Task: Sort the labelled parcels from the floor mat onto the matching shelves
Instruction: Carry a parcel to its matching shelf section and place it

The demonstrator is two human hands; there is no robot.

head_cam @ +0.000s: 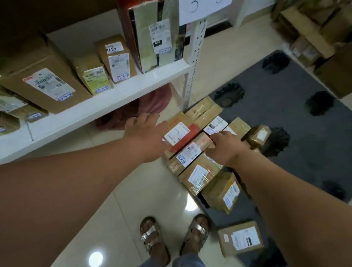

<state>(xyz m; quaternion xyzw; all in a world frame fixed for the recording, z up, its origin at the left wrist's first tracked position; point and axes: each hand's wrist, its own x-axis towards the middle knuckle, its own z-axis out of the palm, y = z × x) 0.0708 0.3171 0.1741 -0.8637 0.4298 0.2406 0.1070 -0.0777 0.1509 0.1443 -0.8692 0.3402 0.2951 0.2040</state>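
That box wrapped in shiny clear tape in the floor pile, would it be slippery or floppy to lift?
The tape-wrapped box probably feels slick, since its film glints. Its straight edges suggest stiff cardboard, not floppy. It leans on neighbouring parcels, so pulling it out may shift them.

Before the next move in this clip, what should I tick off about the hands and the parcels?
1. Left hand free, fingers spread: ok.
2. Right hand on the parcel pile: ok; whether it grips, cannot tell.
3. Parcel with blue-bordered tag within reach: ok; tag text readable: not ok.
4. Shelf sign visible: ok, partly cut off.
5. Free space on white shelf: ok, along its front edge.
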